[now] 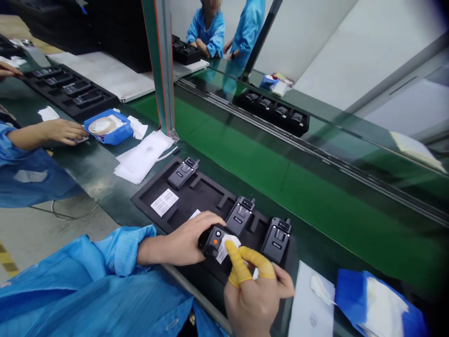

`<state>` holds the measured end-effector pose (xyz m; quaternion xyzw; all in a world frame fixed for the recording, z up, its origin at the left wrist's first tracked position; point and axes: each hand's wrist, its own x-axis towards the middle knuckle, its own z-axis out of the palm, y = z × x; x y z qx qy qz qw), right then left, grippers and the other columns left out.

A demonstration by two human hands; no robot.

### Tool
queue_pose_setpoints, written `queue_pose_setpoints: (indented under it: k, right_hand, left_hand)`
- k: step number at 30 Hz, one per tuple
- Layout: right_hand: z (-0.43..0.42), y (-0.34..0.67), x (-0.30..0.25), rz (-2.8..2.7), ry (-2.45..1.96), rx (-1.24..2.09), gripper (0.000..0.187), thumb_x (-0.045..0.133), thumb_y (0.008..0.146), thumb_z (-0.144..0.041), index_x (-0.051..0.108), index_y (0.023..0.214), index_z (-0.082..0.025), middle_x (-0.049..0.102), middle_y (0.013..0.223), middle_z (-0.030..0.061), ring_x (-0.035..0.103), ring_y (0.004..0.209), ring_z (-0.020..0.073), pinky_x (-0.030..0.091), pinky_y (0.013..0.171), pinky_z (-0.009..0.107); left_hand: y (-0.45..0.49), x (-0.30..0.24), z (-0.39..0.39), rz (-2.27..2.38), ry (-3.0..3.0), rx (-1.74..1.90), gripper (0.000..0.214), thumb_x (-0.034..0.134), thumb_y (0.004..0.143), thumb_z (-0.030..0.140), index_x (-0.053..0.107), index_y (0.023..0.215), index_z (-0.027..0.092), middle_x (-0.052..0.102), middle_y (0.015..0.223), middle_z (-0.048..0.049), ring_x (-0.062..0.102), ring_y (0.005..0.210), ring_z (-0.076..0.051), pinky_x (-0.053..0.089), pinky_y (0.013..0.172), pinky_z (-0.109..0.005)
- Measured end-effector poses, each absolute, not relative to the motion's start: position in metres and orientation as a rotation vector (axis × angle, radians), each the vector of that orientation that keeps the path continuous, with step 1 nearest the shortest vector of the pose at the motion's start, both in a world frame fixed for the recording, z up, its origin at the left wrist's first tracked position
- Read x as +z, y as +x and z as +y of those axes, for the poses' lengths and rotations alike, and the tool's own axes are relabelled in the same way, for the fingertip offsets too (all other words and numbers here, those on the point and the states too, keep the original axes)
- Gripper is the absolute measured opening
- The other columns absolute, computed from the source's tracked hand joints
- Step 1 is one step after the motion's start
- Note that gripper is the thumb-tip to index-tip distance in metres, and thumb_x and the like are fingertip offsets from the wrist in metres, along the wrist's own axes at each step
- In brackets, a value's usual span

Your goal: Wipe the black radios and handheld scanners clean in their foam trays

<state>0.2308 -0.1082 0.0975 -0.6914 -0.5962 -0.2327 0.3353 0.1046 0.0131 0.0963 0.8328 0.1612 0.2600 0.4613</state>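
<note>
My left hand (180, 241) is wrapped round a black two-way radio (211, 243), tilted so that its end with an orange button and a knob shows. My right hand (252, 290) wears yellow finger covers and pinches a white wipe (230, 240) against the radio's side. Below and beyond my hands lies a black foam tray (196, 202). Three more radios rest in it: one at the far left (183, 173), one in the middle (240, 215) and one at the right (277, 240). A white label sheet (164, 202) lies in the tray's left part.
White sheets (143, 157) lie beyond the tray. A blue box of wipes (382, 304) and a paper sheet (312, 299) are at the right. A green belt (224, 135) runs behind an upright post (163, 70). At the left, a co-worker's hand (65, 131) is near another blue box (108, 126).
</note>
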Motion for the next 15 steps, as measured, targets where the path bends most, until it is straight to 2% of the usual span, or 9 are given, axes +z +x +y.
queue_pose_setpoints:
  k: [4,11,15]
  right_hand:
    - [-0.105,0.239,0.103,-1.577,-1.790,-0.603,0.030,0.043,0.079,-0.003,0.062,0.098,-0.018,0.059,0.092,0.0064,0.053,0.078,0.0142,0.030,0.080,0.039]
    - [-0.097,0.228,0.094,-1.593,-1.698,-0.541,0.026,0.044,0.075,-0.002,0.062,0.080,-0.019,0.055,0.080,0.0025,0.048,0.075,0.0142,0.030,0.081,0.038]
    - [-0.101,0.225,0.099,-1.598,-1.630,-0.378,0.032,0.041,0.077,0.000,0.063,0.090,-0.020,0.055,0.090,0.0027,0.050,0.078,0.0127,0.030,0.085,0.039]
  left_hand:
    - [0.105,0.098,0.013,0.361,2.054,0.623,0.053,0.057,0.062,0.004,0.046,0.113,0.017,0.054,0.109,-0.0084,0.054,0.100,-0.020,0.044,0.092,-0.035]
    - [0.107,0.102,0.011,0.344,2.027,0.604,0.046,0.058,0.065,0.007,0.049,0.109,0.015,0.056,0.105,-0.0092,0.055,0.096,-0.020,0.047,0.086,-0.033]
    - [0.106,0.098,0.011,0.320,2.023,0.663,0.049,0.058,0.066,0.006,0.048,0.113,0.016,0.056,0.106,-0.0092,0.054,0.098,-0.020,0.047,0.087,-0.033]
